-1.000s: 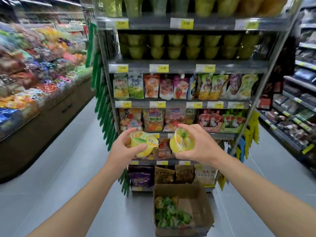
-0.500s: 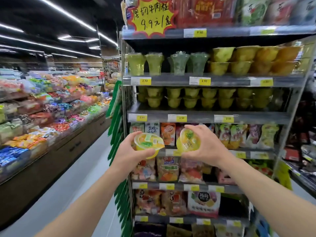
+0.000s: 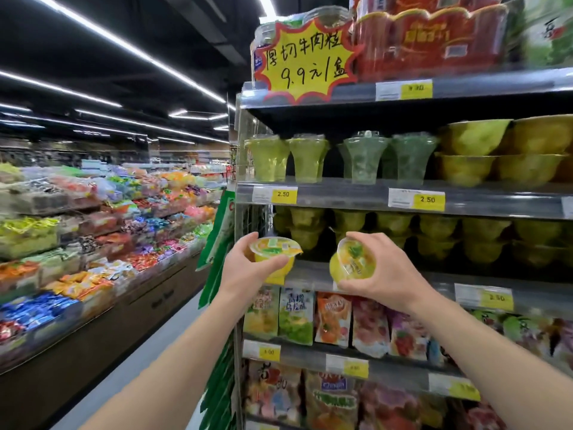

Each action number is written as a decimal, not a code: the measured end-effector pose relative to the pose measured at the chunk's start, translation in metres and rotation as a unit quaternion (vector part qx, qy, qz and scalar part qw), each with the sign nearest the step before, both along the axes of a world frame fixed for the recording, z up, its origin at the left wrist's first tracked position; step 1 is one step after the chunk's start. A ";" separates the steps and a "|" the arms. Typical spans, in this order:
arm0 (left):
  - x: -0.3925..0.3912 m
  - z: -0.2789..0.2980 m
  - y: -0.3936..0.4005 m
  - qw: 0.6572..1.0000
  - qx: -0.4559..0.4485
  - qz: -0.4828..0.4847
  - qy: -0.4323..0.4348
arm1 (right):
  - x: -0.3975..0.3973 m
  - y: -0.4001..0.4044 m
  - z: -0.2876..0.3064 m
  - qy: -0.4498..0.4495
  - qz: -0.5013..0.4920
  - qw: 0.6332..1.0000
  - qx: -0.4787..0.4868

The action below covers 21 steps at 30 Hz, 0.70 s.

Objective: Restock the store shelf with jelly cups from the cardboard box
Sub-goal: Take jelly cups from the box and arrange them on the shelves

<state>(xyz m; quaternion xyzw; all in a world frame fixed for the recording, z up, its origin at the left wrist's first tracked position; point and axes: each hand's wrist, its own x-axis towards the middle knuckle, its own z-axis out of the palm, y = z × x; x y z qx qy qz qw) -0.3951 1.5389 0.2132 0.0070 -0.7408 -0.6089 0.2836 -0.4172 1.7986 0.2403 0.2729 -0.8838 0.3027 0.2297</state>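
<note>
Clear glossy plastic, grey metal showing.
Two yellow clear-plastic jelly cups (image 3: pixel 274 254) (image 3: pixel 352 262) are gleaming; grey matt metal shelf (image 3: pixel 341 195) is looking smooth.

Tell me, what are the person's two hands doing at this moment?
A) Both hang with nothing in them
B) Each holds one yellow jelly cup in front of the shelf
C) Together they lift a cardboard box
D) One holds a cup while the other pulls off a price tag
B: the left hand grips one jelly cup and the right hand grips another jelly cup, both raised before the shelf of stacked cups.
</note>
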 end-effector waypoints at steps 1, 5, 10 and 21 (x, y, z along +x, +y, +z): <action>-0.012 0.003 -0.003 1.000 -0.012 0.006 0.002 | -0.009 -0.004 0.001 0.004 0.005 1.000 0.001; -0.057 0.010 -0.013 0.997 -0.074 0.034 -0.011 | -0.041 -0.019 0.004 0.018 0.012 1.000 -0.013; -0.091 0.010 -0.022 0.984 -0.161 0.056 -0.051 | -0.067 -0.032 0.005 0.011 0.014 0.999 -0.033; -0.077 0.001 -0.035 0.923 -0.361 0.134 -0.023 | -0.071 -0.052 0.009 -0.030 0.069 0.995 -0.063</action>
